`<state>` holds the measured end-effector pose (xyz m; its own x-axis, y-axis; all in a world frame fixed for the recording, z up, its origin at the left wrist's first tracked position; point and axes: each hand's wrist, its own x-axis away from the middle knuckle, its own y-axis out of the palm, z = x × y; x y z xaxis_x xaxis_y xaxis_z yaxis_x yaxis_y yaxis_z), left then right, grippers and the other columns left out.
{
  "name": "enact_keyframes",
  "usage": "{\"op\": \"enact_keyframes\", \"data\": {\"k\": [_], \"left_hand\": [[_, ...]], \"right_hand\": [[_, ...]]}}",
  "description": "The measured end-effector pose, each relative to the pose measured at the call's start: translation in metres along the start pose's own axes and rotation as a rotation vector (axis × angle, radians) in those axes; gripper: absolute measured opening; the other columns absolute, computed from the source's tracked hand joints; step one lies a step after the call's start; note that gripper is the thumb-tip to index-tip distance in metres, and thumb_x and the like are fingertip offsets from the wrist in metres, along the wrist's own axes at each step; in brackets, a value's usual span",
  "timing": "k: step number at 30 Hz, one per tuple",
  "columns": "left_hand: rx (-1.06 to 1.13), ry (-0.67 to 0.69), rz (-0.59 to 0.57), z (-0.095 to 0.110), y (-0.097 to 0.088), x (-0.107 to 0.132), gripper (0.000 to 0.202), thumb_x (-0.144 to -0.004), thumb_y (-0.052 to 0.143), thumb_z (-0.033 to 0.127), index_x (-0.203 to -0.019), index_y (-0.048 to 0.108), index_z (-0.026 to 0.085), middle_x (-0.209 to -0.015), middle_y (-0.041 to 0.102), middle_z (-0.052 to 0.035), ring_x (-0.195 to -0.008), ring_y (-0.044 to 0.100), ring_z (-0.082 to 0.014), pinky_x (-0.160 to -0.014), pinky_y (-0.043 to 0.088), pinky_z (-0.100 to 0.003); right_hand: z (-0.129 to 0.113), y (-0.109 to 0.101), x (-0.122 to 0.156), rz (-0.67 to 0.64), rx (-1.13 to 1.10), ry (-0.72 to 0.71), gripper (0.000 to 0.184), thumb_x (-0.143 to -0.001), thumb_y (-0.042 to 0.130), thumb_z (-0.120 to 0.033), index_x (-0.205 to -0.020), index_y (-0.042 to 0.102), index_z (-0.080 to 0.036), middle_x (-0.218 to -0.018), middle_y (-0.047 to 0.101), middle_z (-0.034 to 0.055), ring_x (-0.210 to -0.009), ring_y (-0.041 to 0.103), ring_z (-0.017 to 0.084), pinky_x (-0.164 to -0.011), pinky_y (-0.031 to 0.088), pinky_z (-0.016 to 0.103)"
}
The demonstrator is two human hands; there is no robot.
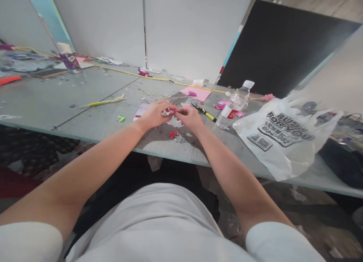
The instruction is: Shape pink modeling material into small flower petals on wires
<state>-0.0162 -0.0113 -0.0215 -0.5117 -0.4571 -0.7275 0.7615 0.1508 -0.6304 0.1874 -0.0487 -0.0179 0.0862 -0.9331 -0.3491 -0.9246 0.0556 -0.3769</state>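
Observation:
My left hand (154, 113) and my right hand (189, 117) meet over the grey table (93, 118), fingertips pinched together on a small pink piece (171, 111) held between them. Thin silvery wires (177, 99) fan out just beyond the fingers. A small red piece (173, 134) with a clear wrapper lies on the table right below my hands. A phone (141, 110) lies partly under my left hand.
Yellow-handled pliers (204, 112), a pink paper sheet (196, 93) and a plastic water bottle (235, 104) lie right of my hands. A white printed plastic bag (280, 135) hangs over the table's right edge. A green-yellow pipe cleaner (103, 102) and scraps litter the left.

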Motion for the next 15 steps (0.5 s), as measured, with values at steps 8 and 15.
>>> {"op": "enact_keyframes", "data": {"k": [8,15], "left_hand": [[0.069,0.076,0.018,0.000,0.001,0.001,0.017,-0.097,0.071,0.035,-0.103,0.081,0.022,-0.104,0.082,-0.0097,-0.101,0.074,-0.0245,-0.095,0.057,-0.039],[0.040,0.027,0.022,-0.007,-0.001,-0.001,0.024,-0.101,0.065,0.034,-0.112,0.083,0.022,-0.109,0.081,-0.0098,-0.105,0.073,-0.0242,-0.097,0.056,-0.038]], "right_hand": [[-0.004,-0.001,0.001,0.002,-0.061,0.087,0.006,-0.079,0.076,-0.023,-0.075,0.073,-0.021,-0.063,0.066,-0.0019,-0.059,0.061,0.014,-0.057,0.051,0.027],[0.009,-0.013,-0.010,0.216,-0.146,0.251,0.016,-0.081,0.075,-0.019,-0.072,0.063,-0.022,-0.063,0.067,-0.0002,-0.062,0.070,0.019,-0.057,0.059,0.032]]}}
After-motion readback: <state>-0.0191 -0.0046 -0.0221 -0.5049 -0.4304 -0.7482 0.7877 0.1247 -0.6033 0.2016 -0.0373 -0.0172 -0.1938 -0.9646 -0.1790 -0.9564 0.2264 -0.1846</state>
